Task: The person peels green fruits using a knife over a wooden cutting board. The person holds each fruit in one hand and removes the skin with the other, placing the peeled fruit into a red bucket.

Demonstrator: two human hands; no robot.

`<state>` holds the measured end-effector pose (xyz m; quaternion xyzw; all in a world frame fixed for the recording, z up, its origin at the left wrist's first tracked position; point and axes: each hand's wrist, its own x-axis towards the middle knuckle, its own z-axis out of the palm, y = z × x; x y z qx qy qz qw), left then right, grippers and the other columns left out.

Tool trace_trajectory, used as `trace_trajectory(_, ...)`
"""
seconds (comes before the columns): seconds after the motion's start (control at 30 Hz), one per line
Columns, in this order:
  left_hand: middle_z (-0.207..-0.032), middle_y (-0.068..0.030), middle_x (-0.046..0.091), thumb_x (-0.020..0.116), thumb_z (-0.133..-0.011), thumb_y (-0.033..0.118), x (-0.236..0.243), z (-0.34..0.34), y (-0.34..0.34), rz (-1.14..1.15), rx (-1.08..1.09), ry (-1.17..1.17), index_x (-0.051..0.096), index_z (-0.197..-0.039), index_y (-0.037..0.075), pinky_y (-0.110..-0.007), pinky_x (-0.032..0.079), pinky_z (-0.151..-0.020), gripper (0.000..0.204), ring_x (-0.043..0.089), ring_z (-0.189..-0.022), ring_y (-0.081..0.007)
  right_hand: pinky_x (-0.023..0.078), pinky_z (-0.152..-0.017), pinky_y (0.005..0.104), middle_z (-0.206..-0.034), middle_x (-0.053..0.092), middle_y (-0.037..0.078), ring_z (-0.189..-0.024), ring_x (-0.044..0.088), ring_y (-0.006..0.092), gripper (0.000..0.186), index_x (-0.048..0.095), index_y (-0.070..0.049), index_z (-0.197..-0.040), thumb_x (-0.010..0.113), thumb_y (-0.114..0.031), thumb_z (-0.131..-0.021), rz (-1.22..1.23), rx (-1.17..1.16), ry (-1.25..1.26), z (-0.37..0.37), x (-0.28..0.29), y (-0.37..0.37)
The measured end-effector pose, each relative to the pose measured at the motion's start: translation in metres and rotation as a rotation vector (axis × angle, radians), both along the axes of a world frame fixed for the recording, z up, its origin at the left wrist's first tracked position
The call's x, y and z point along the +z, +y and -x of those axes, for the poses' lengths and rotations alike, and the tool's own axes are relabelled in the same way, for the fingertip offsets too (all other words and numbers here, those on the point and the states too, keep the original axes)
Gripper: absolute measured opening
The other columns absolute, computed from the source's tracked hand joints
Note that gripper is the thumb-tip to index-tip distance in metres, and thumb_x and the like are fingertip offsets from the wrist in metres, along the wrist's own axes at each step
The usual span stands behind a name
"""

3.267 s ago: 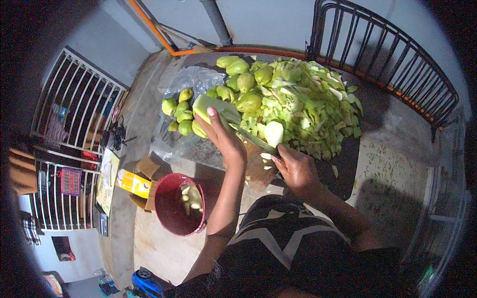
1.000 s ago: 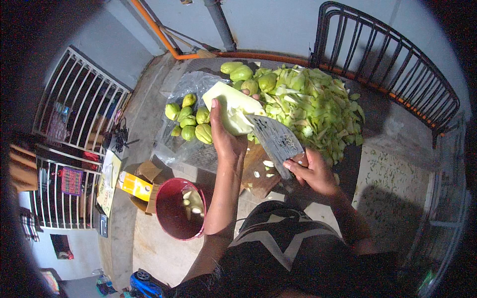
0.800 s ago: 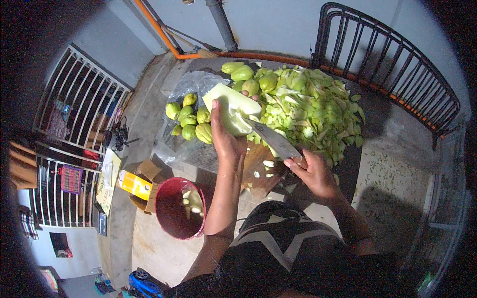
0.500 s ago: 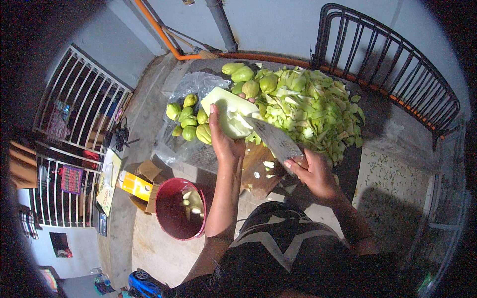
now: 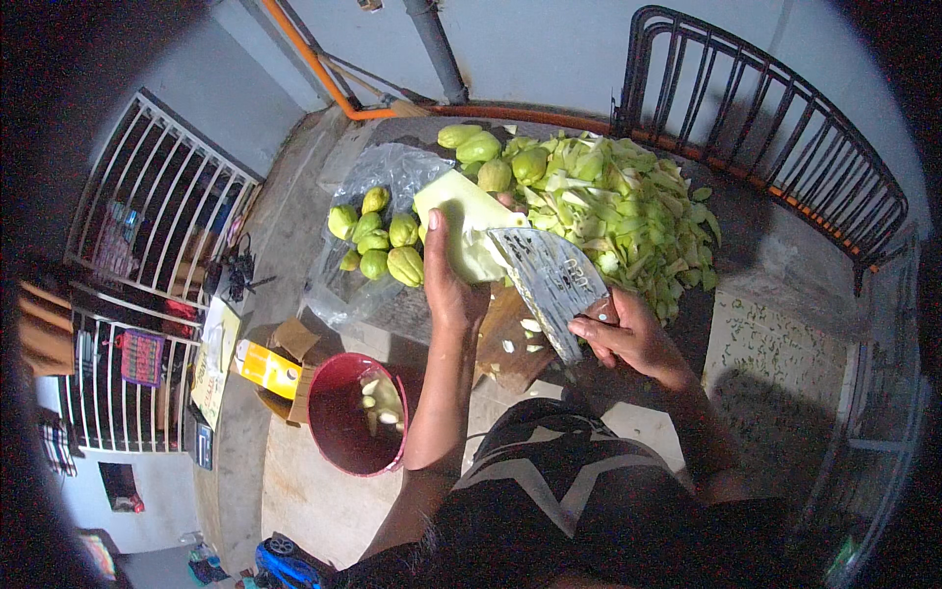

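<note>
Pale green peeled fruit half (image 5: 463, 221) is held up in the left hand (image 5: 449, 285), fingers wrapped around its lower side, above the wooden cutting board (image 5: 510, 339). The right hand (image 5: 628, 339) is clenched on the handle of a broad cleaver (image 5: 551, 285), whose blade leans against the fruit's right edge. Small white pieces lie on the board. Behind, a heap of green peelings (image 5: 618, 211) sits beside whole green fruits (image 5: 388, 240) on clear plastic. To the left, a red bucket (image 5: 339, 432) holds a few pale pieces.

Cleaver (image 5: 549, 285) now against held fruit (image 5: 461, 231)
</note>
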<state>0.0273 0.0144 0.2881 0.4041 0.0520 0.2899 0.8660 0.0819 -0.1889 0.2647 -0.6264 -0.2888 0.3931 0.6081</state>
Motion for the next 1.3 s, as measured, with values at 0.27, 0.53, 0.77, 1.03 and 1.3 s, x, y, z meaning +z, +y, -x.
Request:
trace_trajectory(0.27,-0.102,-0.0205,0.06,0.043,-0.09,0.049,0.001,0.002,0.005,0.116,0.021,0.0,0.044,-0.119,0.0,-0.045,0.046,-0.087,0.058,0.061,-0.093,-0.0361,0.033,-0.04,0.0225,-0.065,0.054,0.001,-0.044,0.042,0.0057,0.025,0.049,0.0,-0.102,0.062,-0.012,-0.085,0.121,-0.041,-0.167,0.008,0.003,0.008)
trace_trajectory(0.53,-0.102,-0.0211,0.06,0.042,-0.09,0.049,0.002,-0.001,0.007,0.123,0.01,-0.099,0.043,-0.119,-0.001,-0.045,0.046,-0.088,0.057,0.06,-0.094,-0.036,0.033,-0.04,0.0224,-0.066,0.054,0.001,-0.044,0.043,0.0056,0.017,0.05,0.0,-0.094,0.061,-0.009,-0.085,0.034,-0.035,-0.074,0.004,0.01,0.008)
trace_trajectory(0.77,-0.107,-0.0233,0.059,0.042,-0.09,0.049,0.004,-0.001,0.006,0.023,-0.013,-0.007,0.042,-0.122,-0.001,-0.044,0.045,-0.089,0.059,0.06,-0.097,-0.0339,0.031,-0.037,0.0239,-0.058,0.051,-0.001,-0.04,0.042,0.0057,0.026,0.051,0.0,-0.103,0.061,-0.016,-0.086,-0.014,-0.026,-0.055,-0.001,-0.002,0.007)
trace_trajectory(1.03,-0.102,-0.0212,0.06,0.04,-0.092,0.048,0.002,-0.002,0.007,0.038,-0.015,-0.012,0.043,-0.12,-0.001,-0.043,0.046,-0.087,0.057,0.061,-0.093,-0.0324,0.031,-0.039,0.0221,-0.063,0.052,0.0,-0.043,0.042,0.0056,0.019,0.05,0.0,-0.097,0.062,-0.01,-0.085,0.096,-0.074,-0.185,0.003,0.008,0.009)
trace_trajectory(1.3,-0.107,-0.0202,0.059,0.038,-0.092,0.048,-0.003,-0.007,0.002,0.062,0.053,-0.082,0.043,-0.12,-0.001,-0.042,0.045,-0.089,0.057,0.059,-0.097,-0.031,0.032,-0.039,0.0227,-0.062,0.052,0.001,-0.042,0.043,0.0063,0.018,0.049,0.001,-0.095,0.061,-0.009,-0.086,0.006,-0.092,-0.063,0.003,0.005,0.004)
